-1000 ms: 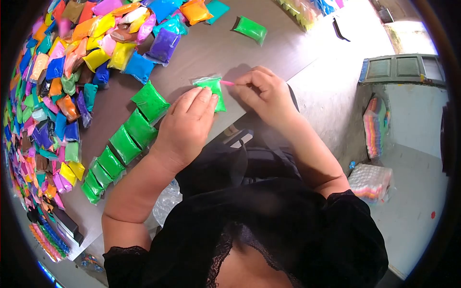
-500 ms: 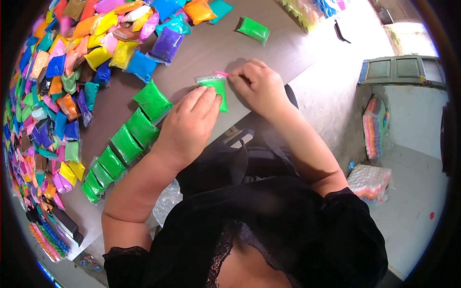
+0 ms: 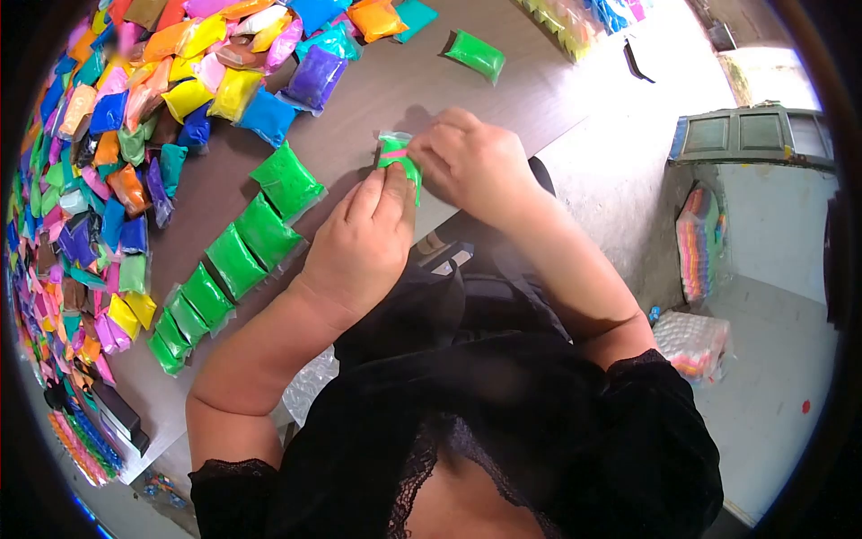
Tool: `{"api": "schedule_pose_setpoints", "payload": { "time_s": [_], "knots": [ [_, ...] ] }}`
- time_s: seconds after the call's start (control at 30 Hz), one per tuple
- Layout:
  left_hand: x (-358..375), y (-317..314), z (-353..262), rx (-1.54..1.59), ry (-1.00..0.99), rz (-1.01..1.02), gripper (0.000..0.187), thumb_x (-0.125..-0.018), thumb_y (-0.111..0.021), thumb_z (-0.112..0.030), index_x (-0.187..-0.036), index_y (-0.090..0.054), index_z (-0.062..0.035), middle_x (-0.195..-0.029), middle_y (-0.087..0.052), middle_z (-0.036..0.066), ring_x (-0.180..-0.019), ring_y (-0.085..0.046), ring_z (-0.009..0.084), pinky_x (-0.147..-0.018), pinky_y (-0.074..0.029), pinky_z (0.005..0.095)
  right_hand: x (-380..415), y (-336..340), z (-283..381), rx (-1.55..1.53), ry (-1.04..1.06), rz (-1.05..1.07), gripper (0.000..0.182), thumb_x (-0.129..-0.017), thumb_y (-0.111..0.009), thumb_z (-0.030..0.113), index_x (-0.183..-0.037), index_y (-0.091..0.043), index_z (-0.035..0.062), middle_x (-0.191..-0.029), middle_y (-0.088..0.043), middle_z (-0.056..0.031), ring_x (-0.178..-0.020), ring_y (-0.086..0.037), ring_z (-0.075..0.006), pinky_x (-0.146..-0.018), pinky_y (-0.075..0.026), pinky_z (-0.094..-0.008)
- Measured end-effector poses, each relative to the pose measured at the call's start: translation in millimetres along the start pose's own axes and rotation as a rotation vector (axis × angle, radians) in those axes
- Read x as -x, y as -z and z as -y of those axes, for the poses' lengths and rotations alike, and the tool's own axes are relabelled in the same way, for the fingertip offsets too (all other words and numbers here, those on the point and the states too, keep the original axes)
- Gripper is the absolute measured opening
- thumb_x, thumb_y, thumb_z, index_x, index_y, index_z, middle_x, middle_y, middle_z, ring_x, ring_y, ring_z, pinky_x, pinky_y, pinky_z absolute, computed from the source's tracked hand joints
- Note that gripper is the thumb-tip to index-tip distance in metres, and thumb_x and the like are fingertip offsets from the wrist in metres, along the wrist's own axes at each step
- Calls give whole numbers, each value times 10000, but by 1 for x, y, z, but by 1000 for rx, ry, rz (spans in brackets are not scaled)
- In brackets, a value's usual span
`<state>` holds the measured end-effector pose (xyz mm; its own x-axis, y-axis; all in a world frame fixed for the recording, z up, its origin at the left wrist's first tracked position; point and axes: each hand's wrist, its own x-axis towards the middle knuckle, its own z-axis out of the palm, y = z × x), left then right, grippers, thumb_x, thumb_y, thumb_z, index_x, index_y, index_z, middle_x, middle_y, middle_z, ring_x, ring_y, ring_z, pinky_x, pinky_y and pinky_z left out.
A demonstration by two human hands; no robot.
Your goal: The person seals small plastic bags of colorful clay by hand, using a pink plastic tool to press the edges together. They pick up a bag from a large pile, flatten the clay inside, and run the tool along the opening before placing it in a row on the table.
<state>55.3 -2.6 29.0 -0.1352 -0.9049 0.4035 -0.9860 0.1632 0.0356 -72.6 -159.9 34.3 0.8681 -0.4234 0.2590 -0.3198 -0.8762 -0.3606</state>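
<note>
A clear plastic packet with a soft green, clay-like filling [image 3: 390, 139] lies near the table's front edge. My left hand [image 3: 364, 229] presses its fingertips, held together, onto the lower part of this packet. A narrow pink strip [image 3: 395, 154] crosses the packet's upper part. At the packet's right edge, my right hand [image 3: 476, 162] has its fingers bent in a pinch at the strip's end; the fingertips are partly blurred. Left of my hands, several green packets [image 3: 235, 260] lie in a slanting row. Another single green packet [image 3: 476, 56] lies farther back on the table.
A large heap of colourful packets [image 3: 189, 97] covers the table's left side. A black object [image 3: 117, 415] lies at the lower left edge, beside colourful strips [image 3: 83, 449]. Yellowish bagged items [image 3: 561, 27] stand at the far edge. Wrapped stacks [image 3: 691, 346] are on the floor at right.
The pink strip has moved from beside the packet's top to lie across it. My right hand has shifted slightly left to the packet's edge. My left hand stays on the packet.
</note>
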Motion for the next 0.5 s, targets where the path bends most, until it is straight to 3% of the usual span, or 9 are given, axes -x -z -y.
{"api": "schedule_pose_setpoints", "payload": {
  "time_s": [0.13, 0.27, 0.43, 0.5],
  "knots": [
    [-2, 6, 4, 70, -3, 38, 344, -821, -631, -55, -1150, -650, 46, -1226, -622, 158, -1128, -599, 294, -938, -523, 360, -20, 6, -17, 56, -38, -87, 140, -900, -657, 261, -895, -698, 127, -922, -656, -63, -711, -669, -300, -619, -550, -414],
    [1, 4, 2, 76, 9, 43, 343, -816, -632, -67, -1141, -649, 42, -1241, -610, 159, -1143, -589, 283, -939, -520, 358, -10, 10, 0, -32, 88, 26, 135, -890, -674, 270, -892, -709, 140, -921, -655, -61, -724, -672, -296, -639, -555, -404],
    [-1, 4, 6, 120, 2, 31, 331, -817, -629, -68, -1128, -649, 44, -1228, -610, 157, -1135, -588, 283, -936, -520, 360, -19, -7, -19, 59, -26, -48, 131, -868, -705, 237, -929, -717, 121, -910, -667, -84, -722, -674, -294, -635, -545, -395],
    [-1, 2, 5, 101, -5, 34, 321, -830, -628, -64, -1132, -650, 41, -1222, -612, 150, -1131, -589, 283, -936, -521, 363, -22, -10, -29, -328, -163, -201, 206, -869, -743, 210, -1014, -717, 66, -889, -693, -71, -666, -657, -218, -619, -529, -334]
  ]
}}
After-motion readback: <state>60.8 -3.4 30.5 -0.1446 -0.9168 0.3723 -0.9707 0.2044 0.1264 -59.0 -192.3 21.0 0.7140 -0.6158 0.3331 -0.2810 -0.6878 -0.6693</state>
